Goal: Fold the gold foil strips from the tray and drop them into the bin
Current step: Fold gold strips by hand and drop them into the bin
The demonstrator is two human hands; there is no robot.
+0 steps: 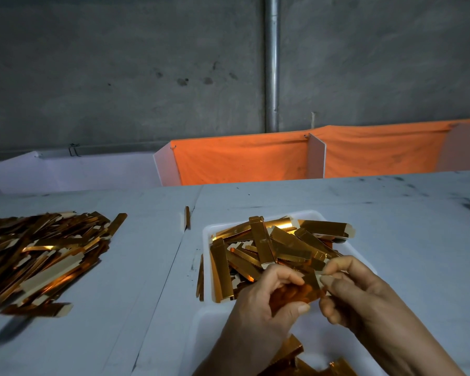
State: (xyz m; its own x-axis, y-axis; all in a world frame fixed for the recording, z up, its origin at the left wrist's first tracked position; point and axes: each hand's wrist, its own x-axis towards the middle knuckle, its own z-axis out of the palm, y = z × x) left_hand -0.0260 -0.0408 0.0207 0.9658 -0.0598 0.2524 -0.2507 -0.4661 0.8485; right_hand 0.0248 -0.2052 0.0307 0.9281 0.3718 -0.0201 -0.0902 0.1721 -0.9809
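Table (pixel 391 226): pale work surface below a grey wall.
Loose pile (pixel 38 256): gold strips heaped on the table, far left.
Tray (pixel 209 232): white, right of centre, holding a jumble of gold strips (pixel 277 245).
Left hand (pixel 261 302): fingers and thumb curled round one held strip (pixel 307 287), above the tray's near part.
Right hand (pixel 364 294): fingertips pinch that strip's right end.

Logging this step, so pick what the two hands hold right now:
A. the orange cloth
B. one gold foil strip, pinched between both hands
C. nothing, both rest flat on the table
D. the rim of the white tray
B: the left hand and the right hand both pinch one gold foil strip over the white tray.
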